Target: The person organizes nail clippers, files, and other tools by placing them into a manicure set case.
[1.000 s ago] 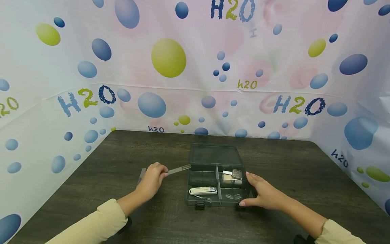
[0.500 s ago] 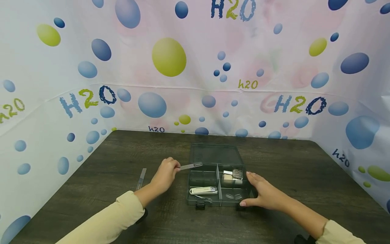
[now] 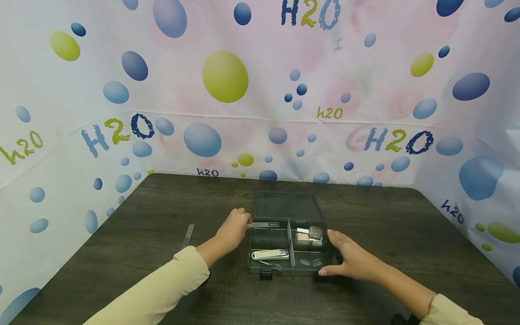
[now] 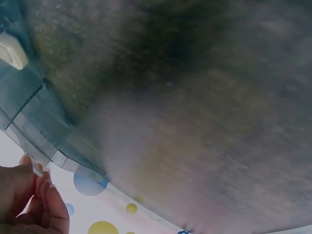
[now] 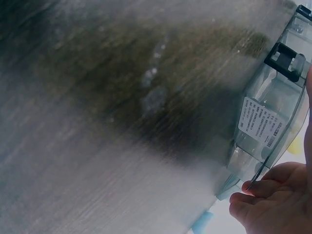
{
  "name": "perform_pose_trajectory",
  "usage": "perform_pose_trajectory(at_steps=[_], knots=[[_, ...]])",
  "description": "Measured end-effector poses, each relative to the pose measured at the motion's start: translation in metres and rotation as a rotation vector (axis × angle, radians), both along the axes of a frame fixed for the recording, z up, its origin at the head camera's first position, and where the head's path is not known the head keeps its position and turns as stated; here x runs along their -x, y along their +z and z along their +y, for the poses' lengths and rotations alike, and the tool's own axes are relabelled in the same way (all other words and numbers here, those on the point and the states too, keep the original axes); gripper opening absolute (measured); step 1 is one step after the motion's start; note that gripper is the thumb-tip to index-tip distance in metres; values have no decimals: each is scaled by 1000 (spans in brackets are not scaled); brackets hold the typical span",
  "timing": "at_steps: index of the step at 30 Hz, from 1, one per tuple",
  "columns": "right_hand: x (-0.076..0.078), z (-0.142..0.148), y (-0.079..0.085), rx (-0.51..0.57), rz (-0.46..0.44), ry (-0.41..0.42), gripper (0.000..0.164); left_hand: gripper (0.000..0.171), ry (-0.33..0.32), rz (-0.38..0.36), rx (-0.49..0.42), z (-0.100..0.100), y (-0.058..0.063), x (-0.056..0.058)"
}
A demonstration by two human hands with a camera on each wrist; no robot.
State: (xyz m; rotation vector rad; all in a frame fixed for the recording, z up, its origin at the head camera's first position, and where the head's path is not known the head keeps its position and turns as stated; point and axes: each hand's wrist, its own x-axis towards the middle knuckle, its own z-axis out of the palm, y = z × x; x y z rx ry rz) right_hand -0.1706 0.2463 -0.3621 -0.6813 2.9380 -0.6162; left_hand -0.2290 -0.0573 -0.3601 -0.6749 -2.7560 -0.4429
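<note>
A dark translucent compartment box (image 3: 270, 272) stands with its lid (image 3: 286, 206) tipped back. My left hand (image 3: 234, 231) pinches one end of a narrow, flat, greyish strip (image 3: 266, 225), whose free end reaches over the back left compartment. At the box's right side my right hand (image 3: 353, 258) grips it, thumb at the front corner and fingers further back. The front left compartment holds a cream nail clipper (image 3: 270, 255) and thin metal pieces (image 3: 270, 264). Clear oval pieces (image 3: 310, 262) lie front right. A cream block (image 3: 303, 236) and a small clear case (image 3: 315, 233) sit back right.
Another flat grey strip (image 3: 188, 235) lies on the dark wooden table (image 3: 219, 198) to the left, partly behind my left sleeve (image 3: 162, 284). A patterned curtain (image 3: 260, 99) encloses the back and sides. Black latches (image 3: 266, 274) stick out at the box's front.
My left hand has moved right with its strip, from left of the box to over its back left compartment. The right hand and box stay where they were.
</note>
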Motion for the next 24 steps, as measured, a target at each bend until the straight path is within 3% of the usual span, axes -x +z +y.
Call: perform_pose_trajectory(at_steps=[5, 9, 18, 24], knots=[[0, 0, 0, -3, 4, -2, 109, 8, 18, -3, 37, 3, 3, 3], [0, -1, 0, -4, 4, 1, 109, 9, 13, 48, 95, 4, 5, 3], [1, -1, 0, -2, 5, 1, 109, 5, -29, 107, 303, 16, 8, 4], [1, -1, 0, -2, -3, -5, 109, 5, -17, 79, 424, 26, 7, 8]])
